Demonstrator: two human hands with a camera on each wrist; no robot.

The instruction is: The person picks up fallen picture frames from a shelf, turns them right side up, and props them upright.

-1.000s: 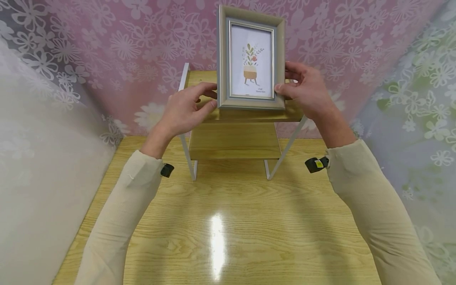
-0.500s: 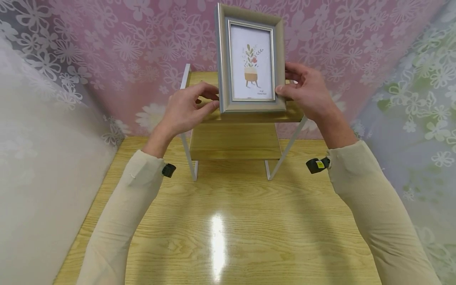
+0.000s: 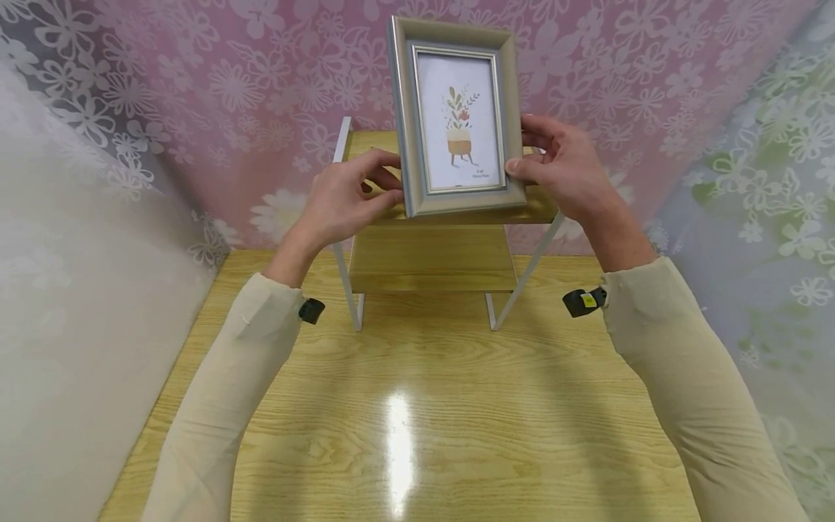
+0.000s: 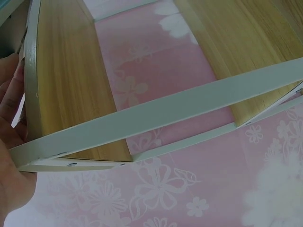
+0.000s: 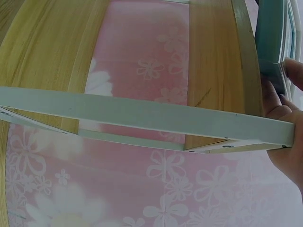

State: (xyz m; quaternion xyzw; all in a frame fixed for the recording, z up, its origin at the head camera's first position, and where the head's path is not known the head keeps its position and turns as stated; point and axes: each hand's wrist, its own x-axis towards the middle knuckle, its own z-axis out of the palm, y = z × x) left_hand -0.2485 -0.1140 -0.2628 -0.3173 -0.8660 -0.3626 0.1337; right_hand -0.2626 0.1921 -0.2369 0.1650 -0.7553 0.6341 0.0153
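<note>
A beige-grey picture frame (image 3: 512,87) with a potted-plant print stands nearly upright over the top of a small wooden rack (image 3: 433,250), leaning slightly to the left. My right hand (image 3: 564,167) grips its right side, thumb on the front moulding and fingers behind. At the lower left edge, my left hand (image 3: 346,192) holds the frame with its thumb tip against the side; the other fingertips disappear behind it. The right wrist view shows the frame's side (image 5: 271,33) between thumb and fingers. Only a dark bit of the frame (image 4: 12,33) appears in the left wrist view.
The rack has two wooden shelves and white metal side legs (image 3: 528,272). It stands on a wood-grain floor (image 3: 483,406) against a pink flowered wall (image 3: 280,94). Pale walls (image 3: 98,290) close in on both sides. A dark wrist device (image 3: 583,301) sticks out from the right sleeve.
The picture frame has turned a little, its top shifting left and its lower edge dropping toward me. Both hands have stayed nearly in place at its sides.
</note>
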